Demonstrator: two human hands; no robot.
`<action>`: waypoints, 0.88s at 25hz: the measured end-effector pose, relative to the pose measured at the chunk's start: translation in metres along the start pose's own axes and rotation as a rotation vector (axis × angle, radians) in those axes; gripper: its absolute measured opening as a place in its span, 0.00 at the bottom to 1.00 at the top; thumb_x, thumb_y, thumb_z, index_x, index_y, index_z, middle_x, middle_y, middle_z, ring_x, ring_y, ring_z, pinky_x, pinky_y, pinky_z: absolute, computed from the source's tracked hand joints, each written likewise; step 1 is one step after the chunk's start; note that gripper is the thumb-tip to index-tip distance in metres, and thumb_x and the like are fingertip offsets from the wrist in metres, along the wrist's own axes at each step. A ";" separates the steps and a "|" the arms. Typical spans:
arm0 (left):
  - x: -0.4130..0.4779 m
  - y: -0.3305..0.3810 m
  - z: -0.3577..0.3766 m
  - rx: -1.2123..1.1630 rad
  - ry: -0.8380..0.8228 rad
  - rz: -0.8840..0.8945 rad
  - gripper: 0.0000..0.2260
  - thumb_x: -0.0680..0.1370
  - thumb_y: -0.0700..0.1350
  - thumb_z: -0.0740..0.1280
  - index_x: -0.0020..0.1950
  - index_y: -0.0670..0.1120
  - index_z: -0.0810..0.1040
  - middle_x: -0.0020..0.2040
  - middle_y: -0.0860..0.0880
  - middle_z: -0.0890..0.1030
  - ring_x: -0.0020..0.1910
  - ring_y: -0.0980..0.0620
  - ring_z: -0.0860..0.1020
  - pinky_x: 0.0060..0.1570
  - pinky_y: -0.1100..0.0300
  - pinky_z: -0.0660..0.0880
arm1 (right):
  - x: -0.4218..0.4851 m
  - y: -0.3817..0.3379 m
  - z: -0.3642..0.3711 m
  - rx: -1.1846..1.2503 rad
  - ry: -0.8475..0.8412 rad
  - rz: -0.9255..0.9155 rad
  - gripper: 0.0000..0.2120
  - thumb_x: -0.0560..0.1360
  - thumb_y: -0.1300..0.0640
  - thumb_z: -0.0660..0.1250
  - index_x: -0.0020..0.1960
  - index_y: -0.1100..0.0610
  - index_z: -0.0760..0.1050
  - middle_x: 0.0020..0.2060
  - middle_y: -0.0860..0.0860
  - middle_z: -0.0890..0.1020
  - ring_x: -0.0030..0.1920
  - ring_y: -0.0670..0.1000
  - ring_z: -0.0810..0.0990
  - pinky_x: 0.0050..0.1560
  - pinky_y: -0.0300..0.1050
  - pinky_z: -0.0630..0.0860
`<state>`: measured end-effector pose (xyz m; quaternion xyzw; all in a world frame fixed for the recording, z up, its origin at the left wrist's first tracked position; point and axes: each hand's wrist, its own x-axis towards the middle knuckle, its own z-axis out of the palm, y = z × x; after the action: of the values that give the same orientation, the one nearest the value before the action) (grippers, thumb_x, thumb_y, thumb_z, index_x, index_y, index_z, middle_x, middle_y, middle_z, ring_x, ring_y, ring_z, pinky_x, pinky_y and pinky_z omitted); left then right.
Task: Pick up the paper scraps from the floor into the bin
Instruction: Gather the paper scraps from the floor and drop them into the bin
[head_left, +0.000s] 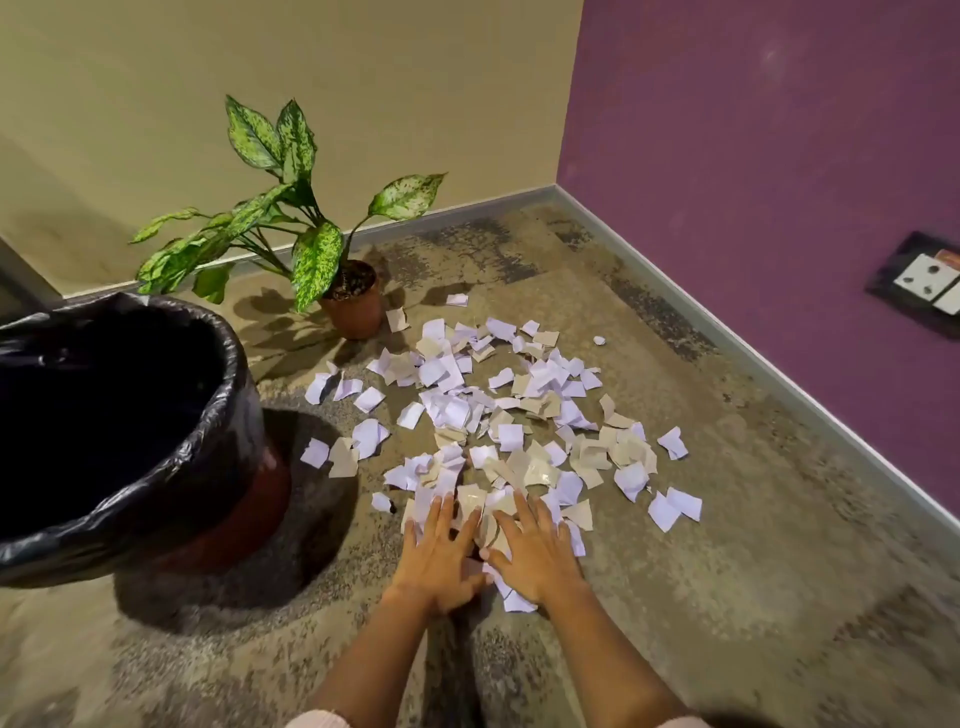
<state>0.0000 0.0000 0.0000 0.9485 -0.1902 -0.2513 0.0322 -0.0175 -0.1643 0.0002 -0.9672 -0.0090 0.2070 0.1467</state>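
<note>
Scraps: torn white and beige paper scraps (498, 421) lie in one loose spread on the mottled grey-brown carpeted floor (727, 571), filling the corner from the centre out toward 1 o'clock; none is lifted yet.
Bin: a round brown bin lined with a black plastic bag (156, 467) stands at 9 o'clock of the spread, mouth open and upward, near enough, it seems, that a handful could be swung across without a step.
Why so placed: both hands sit at the 6 o'clock edge of the spread, the nearest fringe, probably so that loose pieces can be raked together before lifting.
Left hand: the left hand (441, 556) lies palm down on the scraps, fingers spread wide and pointing to 12 o'clock; it grips nothing.
Right hand: the right hand (535, 556) lies flat just beside it, fingers splayed toward 11 o'clock, thumb touching or nearly touching the left hand; it too closes on nothing.
Forearms: both run in from 6 o'clock, converging, with pale pink cuffs at the lower edge.
Surroundings: a speckled green leafy plant in a terracotta pot (350, 301) stands at 11 o'clock; a white wall socket (930, 283) sits on the purple wall at 3 o'clock.
Stage: judged early, since the heap looks nearly whole.
</note>
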 end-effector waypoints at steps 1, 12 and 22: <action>-0.003 -0.001 0.002 0.013 -0.015 0.021 0.41 0.75 0.67 0.58 0.79 0.55 0.39 0.79 0.43 0.36 0.78 0.41 0.38 0.73 0.36 0.45 | -0.003 0.000 0.003 -0.005 -0.023 -0.004 0.35 0.76 0.34 0.55 0.78 0.45 0.51 0.79 0.50 0.41 0.78 0.56 0.40 0.73 0.66 0.51; -0.014 0.007 0.016 -0.013 -0.028 -0.022 0.33 0.75 0.33 0.65 0.76 0.52 0.60 0.76 0.47 0.53 0.71 0.42 0.67 0.53 0.47 0.79 | -0.013 0.011 0.012 -0.081 -0.064 0.003 0.40 0.72 0.56 0.72 0.76 0.42 0.54 0.77 0.54 0.50 0.73 0.61 0.54 0.62 0.54 0.72; -0.001 -0.003 0.001 0.068 0.297 0.021 0.30 0.76 0.48 0.64 0.76 0.48 0.57 0.77 0.43 0.58 0.73 0.42 0.61 0.66 0.47 0.67 | 0.015 0.006 -0.012 0.118 0.253 0.108 0.25 0.76 0.57 0.65 0.72 0.51 0.64 0.65 0.55 0.68 0.67 0.57 0.65 0.56 0.52 0.75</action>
<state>-0.0004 0.0034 -0.0005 0.9737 -0.2015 -0.1014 0.0306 0.0004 -0.1721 0.0035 -0.9744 0.0737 0.0911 0.1919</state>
